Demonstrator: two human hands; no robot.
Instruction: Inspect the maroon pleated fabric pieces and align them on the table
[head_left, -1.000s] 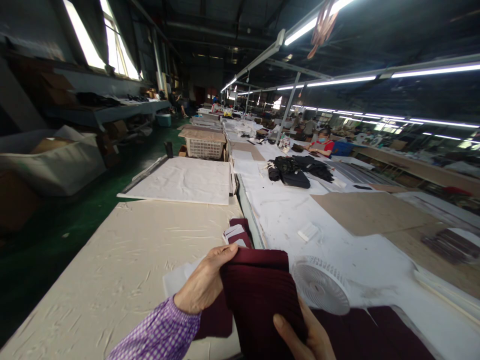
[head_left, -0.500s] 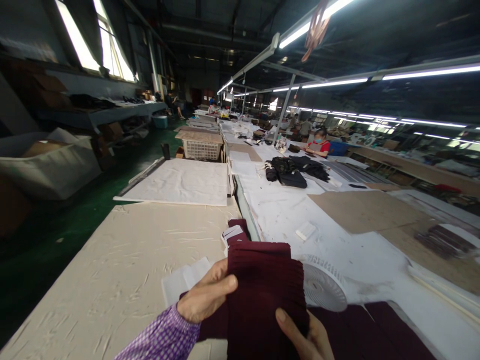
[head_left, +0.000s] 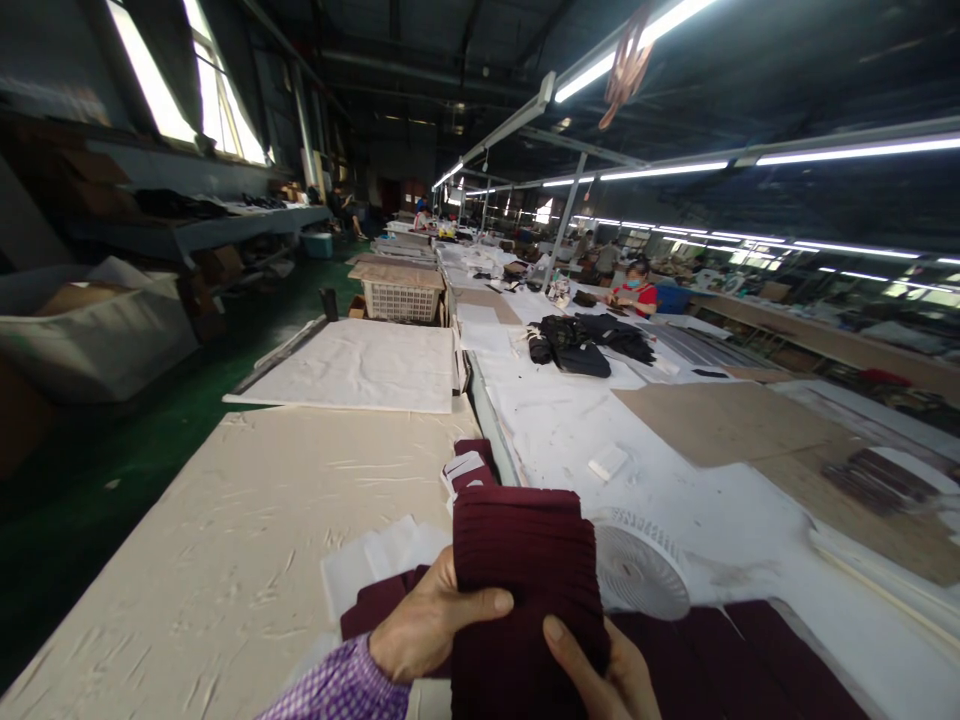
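Note:
A stack of maroon fabric pieces (head_left: 525, 560), its layers fanned at the far edge, is held up between my two hands. My left hand (head_left: 435, 615), below a purple checked sleeve, grips the left side with the thumb laid across the top. On the right edge, my right hand (head_left: 600, 665) clasps the stack, thumb on top and fingers underneath, out of sight. More maroon pieces (head_left: 720, 660) lie on the table to the right, and others (head_left: 386, 600) with white paper (head_left: 367, 560) at the left.
A round white fan (head_left: 641, 570) lies right of the stack. Beyond are a white block (head_left: 607, 462), dark garments (head_left: 570, 345) and a plastic crate (head_left: 397, 298). A person in red (head_left: 634, 290) sits farther back. A large white bin (head_left: 97, 330) stands on the green floor.
My left hand has shifted right and slightly down, its thumb now farther over the fabric. My right hand has moved slightly left, and the stack's layers look more spread.

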